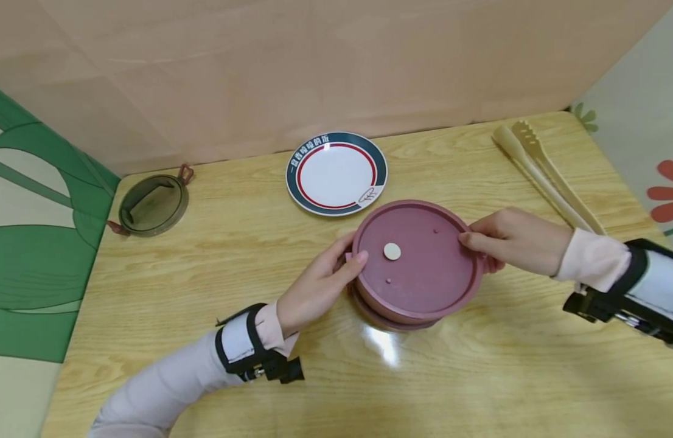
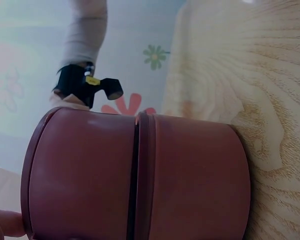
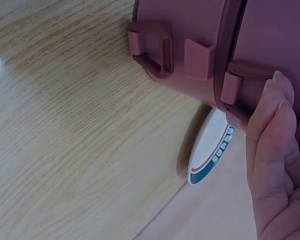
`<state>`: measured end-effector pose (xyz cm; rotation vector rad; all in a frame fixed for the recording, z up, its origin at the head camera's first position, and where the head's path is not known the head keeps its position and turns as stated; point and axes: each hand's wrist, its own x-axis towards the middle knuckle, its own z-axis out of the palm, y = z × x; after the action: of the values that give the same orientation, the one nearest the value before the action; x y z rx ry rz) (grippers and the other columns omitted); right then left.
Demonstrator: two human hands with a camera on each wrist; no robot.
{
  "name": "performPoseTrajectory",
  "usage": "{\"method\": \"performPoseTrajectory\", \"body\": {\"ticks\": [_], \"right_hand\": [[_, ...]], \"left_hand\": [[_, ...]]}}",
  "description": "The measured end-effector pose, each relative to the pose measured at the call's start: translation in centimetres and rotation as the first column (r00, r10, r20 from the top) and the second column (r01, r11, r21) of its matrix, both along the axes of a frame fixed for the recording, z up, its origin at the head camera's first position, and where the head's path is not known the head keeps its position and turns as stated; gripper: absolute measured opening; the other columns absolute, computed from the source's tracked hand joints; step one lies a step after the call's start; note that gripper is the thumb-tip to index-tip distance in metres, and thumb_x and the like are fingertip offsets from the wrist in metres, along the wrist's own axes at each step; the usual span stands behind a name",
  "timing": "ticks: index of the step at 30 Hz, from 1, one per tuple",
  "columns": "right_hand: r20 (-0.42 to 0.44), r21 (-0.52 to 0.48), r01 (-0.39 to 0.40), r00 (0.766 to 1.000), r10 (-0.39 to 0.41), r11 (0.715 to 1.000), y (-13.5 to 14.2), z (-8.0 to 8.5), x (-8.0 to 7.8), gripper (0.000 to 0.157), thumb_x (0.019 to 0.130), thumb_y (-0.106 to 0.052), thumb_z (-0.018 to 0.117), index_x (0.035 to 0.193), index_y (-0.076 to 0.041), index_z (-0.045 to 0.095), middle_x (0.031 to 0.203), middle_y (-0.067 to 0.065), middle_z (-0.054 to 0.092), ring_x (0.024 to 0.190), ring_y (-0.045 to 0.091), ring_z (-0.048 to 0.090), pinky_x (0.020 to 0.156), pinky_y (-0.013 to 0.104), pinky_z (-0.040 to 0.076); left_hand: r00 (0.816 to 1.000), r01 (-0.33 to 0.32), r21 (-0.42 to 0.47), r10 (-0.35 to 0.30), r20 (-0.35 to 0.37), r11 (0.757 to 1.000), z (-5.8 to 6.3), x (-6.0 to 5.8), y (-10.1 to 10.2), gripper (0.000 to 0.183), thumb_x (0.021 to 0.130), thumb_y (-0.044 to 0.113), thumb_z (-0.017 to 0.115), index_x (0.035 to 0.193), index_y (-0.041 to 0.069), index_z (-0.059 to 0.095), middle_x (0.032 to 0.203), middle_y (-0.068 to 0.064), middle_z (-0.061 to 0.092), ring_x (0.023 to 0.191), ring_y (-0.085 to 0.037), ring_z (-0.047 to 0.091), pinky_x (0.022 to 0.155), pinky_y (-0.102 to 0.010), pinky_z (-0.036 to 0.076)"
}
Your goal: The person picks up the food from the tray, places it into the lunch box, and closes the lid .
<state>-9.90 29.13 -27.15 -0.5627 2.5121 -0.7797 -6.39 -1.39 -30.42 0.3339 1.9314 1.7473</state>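
Observation:
A round mauve lunch box of two stacked tiers stands on the table; the upper tier [image 1: 418,267] has a raised rim and a flat top with a white disc. In the left wrist view a narrow dark gap separates it from the lower tier [image 2: 200,175]. My left hand [image 1: 320,286] holds the upper tier's left side, thumb on the rim. At the opposite side my right hand [image 1: 514,240] grips it with the thumb over the rim. The right wrist view shows those fingers at the upper tier's side clasp [image 3: 232,87]; another clasp [image 3: 165,52] hangs on the lower tier.
Behind the lunch box lies a white plate [image 1: 336,176] with a dark blue border. A translucent round lid [image 1: 156,207] with reddish clips is at the far left. Beige tongs [image 1: 544,170] lie at the back right, near the table's edge. A pinkish cloth wall [image 1: 336,67] closes off the back.

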Motion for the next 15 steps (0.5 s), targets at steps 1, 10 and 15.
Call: {"method": "performPoseTrajectory", "body": {"ticks": [1,10,15], "right_hand": [[-0.007,-0.003,-0.003,1.000,0.003,1.000,0.0,0.0,0.1,0.026,0.100,-0.013,0.051,0.079,-0.012,0.067,0.059,-0.009,0.056,0.053,0.004,0.053,0.050,0.023,0.047],[-0.035,-0.025,0.022,0.999,-0.022,0.999,-0.1,-0.4,0.6,0.025,0.100,-0.015,0.051,0.081,-0.011,0.066,0.061,-0.009,0.057,0.055,0.004,0.054,0.052,0.023,0.049],[-0.046,-0.046,0.079,0.996,-0.082,0.996,-0.2,-0.7,1.2,0.025,0.101,-0.021,0.050,0.085,-0.012,0.067,0.063,-0.007,0.058,0.058,0.005,0.056,0.054,0.024,0.051]], "left_hand": [[1.000,-0.005,-0.006,0.005,0.003,1.000,0.0,0.0,0.0,0.052,0.104,0.026,0.044,0.151,0.009,0.031,0.153,-0.006,0.036,0.140,-0.013,0.033,0.117,-0.031,0.026],[1.000,-0.008,0.004,0.008,-0.020,1.000,-0.5,0.3,-0.2,0.053,0.104,0.028,0.044,0.152,0.011,0.030,0.156,-0.004,0.032,0.142,-0.013,0.029,0.117,-0.031,0.025],[0.999,-0.050,0.026,0.050,0.022,0.998,-0.9,0.7,0.0,0.052,0.104,0.029,0.044,0.151,0.013,0.031,0.156,-0.002,0.032,0.142,-0.012,0.029,0.118,-0.032,0.024]]}}
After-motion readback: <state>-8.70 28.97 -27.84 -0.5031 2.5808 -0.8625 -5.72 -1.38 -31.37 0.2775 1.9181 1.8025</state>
